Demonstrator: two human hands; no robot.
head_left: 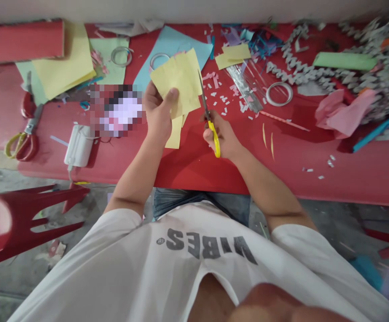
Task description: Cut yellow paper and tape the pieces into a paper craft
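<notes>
Red tabletop under a white shirt printed VIBES; the left hand pinches yellow paper, the right hand closed around yellow-handled scissors.

**Red table strewn with paper craft**

Yellow sheets over pale green paper at the far end, left; blue card near the middle; a clear tape roll on the right; pink tissue beside folded grey paper chains; white paper snippets scattered mid-table; yellow-and-red-handled scissors at the left edge; a white plastic box nearby.
</notes>
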